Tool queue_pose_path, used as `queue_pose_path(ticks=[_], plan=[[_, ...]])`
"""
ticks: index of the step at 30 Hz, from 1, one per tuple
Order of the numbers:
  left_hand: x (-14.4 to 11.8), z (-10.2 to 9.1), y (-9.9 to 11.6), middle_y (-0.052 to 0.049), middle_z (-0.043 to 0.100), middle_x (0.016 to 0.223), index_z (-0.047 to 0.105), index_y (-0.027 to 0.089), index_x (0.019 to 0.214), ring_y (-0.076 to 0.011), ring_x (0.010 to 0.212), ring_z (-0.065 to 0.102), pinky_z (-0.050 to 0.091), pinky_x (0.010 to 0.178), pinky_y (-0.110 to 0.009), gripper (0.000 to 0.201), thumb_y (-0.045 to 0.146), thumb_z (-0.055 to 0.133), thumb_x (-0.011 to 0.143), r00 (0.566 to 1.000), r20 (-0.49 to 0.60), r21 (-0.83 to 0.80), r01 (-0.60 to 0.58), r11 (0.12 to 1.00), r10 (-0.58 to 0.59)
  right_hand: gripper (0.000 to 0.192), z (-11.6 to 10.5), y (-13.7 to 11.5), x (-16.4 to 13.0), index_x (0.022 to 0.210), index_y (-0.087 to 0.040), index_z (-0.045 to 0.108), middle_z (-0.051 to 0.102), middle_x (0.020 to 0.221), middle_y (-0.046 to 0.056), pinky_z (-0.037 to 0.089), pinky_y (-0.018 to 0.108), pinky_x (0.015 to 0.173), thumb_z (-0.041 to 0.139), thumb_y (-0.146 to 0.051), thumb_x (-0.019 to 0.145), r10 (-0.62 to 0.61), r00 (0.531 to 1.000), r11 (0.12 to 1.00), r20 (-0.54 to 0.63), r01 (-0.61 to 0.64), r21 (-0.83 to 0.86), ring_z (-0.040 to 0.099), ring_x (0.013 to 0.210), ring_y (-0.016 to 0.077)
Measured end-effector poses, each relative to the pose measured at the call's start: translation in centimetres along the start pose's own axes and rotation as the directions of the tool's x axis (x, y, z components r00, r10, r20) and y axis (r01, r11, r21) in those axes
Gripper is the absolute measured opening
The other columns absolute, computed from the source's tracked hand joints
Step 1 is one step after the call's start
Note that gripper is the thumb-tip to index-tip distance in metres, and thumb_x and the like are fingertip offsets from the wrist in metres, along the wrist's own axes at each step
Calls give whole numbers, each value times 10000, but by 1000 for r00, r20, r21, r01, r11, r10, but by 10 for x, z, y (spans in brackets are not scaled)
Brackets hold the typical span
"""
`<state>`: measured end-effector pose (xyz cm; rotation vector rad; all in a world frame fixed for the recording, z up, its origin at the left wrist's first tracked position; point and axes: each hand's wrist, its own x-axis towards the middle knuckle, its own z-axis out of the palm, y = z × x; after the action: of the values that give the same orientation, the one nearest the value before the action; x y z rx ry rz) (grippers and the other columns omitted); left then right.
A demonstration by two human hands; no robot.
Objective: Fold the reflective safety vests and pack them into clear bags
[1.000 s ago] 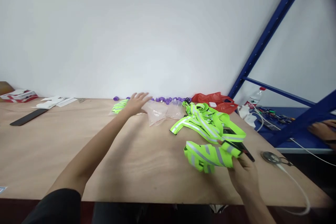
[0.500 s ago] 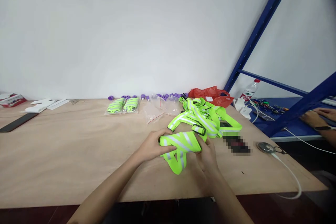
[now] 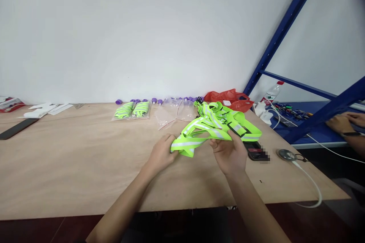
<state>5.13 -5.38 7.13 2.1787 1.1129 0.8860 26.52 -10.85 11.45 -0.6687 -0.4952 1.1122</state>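
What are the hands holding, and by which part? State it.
Both hands hold one neon yellow reflective strap. The left hand grips its folded left end; the right hand pinches the band further right, near the strap pile.

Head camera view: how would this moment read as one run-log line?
left hand: grips neon strap | right hand: grips same strap | strap pile: behind | table: beneath

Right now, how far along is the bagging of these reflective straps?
Done: two bagged strap packs lie at the table's far edge. In hand: the left hand and right hand grip one neon reflective strap. Left: a loose strap pile behind it, with empty clear bags beside.
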Motion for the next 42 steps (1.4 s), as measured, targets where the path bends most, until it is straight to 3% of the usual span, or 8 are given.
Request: queue_pose_path(ticks=[6,9,13,16,23,29,37,42], plan=[[5,-3,4,-10,657,722,650,165,820,-167,623,594,444,571,-255,204,362,672,770,960,21,-669,221,709,-280,401,-3,-3,14,1046,-261,679,658,1258,51,590,428,883,752,-517,746,-178,981,931,78,194,-310,675,1116,274],[3,4,9,-8,662,692,683,148,821,-148,584,581,439,547,-242,295,418,753,721,914,-45,-778,221,587,-403,271,-4,5,-14,1020,-260,713,704,1139,61,571,420,910,769,-341,767,-455,866,609,207,473,-637,685,1039,252],[-5,18,19,-21,694,755,709,141,851,-157,635,604,462,583,-246,340,436,782,699,889,-93,-794,205,573,-447,154,1,19,-52,897,-287,767,757,888,26,589,336,786,653,-189,863,-233,699,275,676,714,-644,713,821,201],[-12,24,26,-9,680,751,693,152,820,-153,666,599,460,605,-239,304,431,767,727,886,-171,-780,146,609,-431,168,4,29,-53,977,-266,753,734,976,54,579,338,823,620,-212,890,-193,729,185,657,685,-705,708,914,215],[-20,29,40,25,647,673,605,167,807,-109,580,559,433,540,-198,322,427,783,742,892,-223,-795,67,603,-394,194,11,39,-44,1023,-258,684,595,1059,66,579,320,761,694,-293,832,-221,850,206,478,520,-829,659,957,223],[-22,40,51,62,624,579,540,193,876,-84,437,505,386,446,-180,361,454,765,767,876,-237,-819,53,572,-420,129,19,44,-35,909,-239,638,558,988,59,531,325,782,562,-168,831,-282,813,171,509,565,-807,617,899,208],[-11,38,33,-4,694,841,540,201,974,-172,759,660,489,653,-242,322,285,714,716,891,-243,-704,110,701,-384,220,-6,52,-14,772,-215,623,642,879,47,504,284,683,441,-101,823,-183,770,274,611,637,-721,636,777,179],[-5,30,30,-21,693,888,595,178,1010,-189,799,646,483,691,-263,269,211,631,746,903,-247,-457,211,864,-351,292,-11,64,-14,832,-217,710,722,1065,88,529,326,822,437,-119,857,-252,711,103,656,694,-713,679,1018,233]])
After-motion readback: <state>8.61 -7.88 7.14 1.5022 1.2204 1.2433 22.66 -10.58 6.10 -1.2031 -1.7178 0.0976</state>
